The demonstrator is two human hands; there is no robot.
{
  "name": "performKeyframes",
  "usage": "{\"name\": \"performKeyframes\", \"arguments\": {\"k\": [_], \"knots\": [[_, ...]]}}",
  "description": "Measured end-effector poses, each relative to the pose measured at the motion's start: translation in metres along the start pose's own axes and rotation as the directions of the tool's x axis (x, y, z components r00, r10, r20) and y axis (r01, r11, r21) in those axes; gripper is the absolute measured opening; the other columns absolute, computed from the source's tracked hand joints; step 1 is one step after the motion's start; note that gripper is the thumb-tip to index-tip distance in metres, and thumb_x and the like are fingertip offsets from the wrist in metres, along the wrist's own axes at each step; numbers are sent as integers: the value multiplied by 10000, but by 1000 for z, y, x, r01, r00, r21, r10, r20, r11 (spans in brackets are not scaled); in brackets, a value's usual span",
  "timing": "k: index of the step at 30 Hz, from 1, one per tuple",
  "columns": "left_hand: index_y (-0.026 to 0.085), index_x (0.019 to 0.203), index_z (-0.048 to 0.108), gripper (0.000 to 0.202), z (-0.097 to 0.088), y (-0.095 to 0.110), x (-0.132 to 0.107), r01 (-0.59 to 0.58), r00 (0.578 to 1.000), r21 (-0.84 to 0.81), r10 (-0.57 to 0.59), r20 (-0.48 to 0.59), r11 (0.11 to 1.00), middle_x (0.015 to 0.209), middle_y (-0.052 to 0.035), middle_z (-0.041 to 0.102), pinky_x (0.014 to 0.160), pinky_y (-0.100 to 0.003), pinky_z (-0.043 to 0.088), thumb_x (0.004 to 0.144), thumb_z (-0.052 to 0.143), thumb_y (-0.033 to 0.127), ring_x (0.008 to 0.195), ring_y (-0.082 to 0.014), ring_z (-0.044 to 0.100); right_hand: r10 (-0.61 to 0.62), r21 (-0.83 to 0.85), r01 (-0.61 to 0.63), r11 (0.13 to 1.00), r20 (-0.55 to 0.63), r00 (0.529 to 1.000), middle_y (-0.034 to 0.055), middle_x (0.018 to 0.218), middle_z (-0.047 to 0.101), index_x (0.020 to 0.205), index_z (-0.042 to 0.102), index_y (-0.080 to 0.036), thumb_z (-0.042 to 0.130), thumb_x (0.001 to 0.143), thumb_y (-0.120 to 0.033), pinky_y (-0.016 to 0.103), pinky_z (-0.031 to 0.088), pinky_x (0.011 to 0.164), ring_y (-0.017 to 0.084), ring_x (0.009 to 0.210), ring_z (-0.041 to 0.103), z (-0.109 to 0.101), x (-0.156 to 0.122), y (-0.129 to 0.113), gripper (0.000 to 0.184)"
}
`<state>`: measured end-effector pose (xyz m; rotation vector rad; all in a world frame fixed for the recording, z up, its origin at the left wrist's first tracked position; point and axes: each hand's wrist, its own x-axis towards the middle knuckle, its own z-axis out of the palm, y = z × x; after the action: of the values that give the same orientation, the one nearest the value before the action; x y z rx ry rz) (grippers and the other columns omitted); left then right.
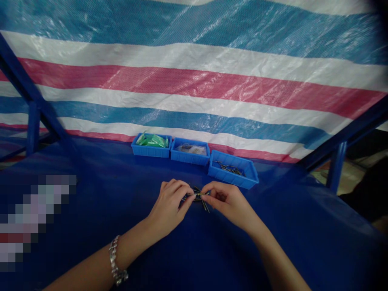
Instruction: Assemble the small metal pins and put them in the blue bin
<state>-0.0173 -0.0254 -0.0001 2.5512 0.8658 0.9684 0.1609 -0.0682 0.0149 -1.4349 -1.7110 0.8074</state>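
Between my two hands is a thin dark rod with a brass-coloured middle, held level above the blue table. My left hand pinches its left end between thumb and fingers. On the other end, the thumb and forefinger of my right hand are closed. Just below and behind it lies a small pile of similar thin dark rods, partly hidden by my fingers. What exactly these slim pieces are is too small to tell.
Three blue bins stand in a row behind my hands: one with green plastic packets, one with clear bags, one with loose thin rods. Blue metal frame posts flank the table. A striped tarp hangs behind.
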Motion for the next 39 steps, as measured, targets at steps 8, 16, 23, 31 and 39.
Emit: {"name": "performKeyframes", "arguments": {"k": [8, 16, 23, 31, 39], "knots": [[180, 854, 544, 89, 1, -1, -1, -21, 1000, 9, 21, 21, 1000, 898, -13, 557, 737, -305, 298, 840, 458, 200, 837, -141, 491, -51, 28, 53, 998, -50, 997, -38, 526, 470, 816, 600, -181, 550, 760, -295, 196, 303, 441, 86, 455, 400, 7, -3, -5, 137], [183, 858, 547, 88, 1, -2, 0, -20, 999, 27, 19, 35, 999, 907, -18, 554, 741, -308, 295, 837, 463, 199, 849, -149, 495, -70, 16, 71, 997, -70, 995, -44, 525, 452, 825, 598, -186, 547, 768, -268, 194, 287, 442, 79, 459, 377, 12, -4, -8, 113], [183, 878, 555, 111, 2, -1, -1, -14, 1000, 30, 14, -6, 999, 910, -17, 552, 745, -302, 292, 849, 455, 223, 848, -137, 496, -71, 7, 72, 997, -90, 993, -42, 525, 459, 836, 595, -184, 530, 772, -249, 194, 292, 438, 82, 454, 393, 10, -3, -5, 112], [179, 861, 544, 99, -2, 3, 1, -7, 999, -6, 7, -42, 1000, 901, -7, 549, 740, -296, 287, 851, 452, 212, 852, -126, 498, -45, -4, 45, 999, -93, 995, -40, 513, 479, 808, 601, -182, 545, 762, -250, 192, 302, 440, 85, 451, 415, 11, 0, 1, 100], [183, 864, 545, 97, -2, 4, 0, -2, 998, 5, 2, -60, 1000, 896, 2, 546, 744, -293, 285, 850, 455, 216, 853, -120, 500, -45, -35, 42, 998, -87, 995, -40, 511, 483, 798, 603, -176, 542, 760, -257, 190, 297, 434, 84, 448, 410, 11, 0, -1, 108]]}}
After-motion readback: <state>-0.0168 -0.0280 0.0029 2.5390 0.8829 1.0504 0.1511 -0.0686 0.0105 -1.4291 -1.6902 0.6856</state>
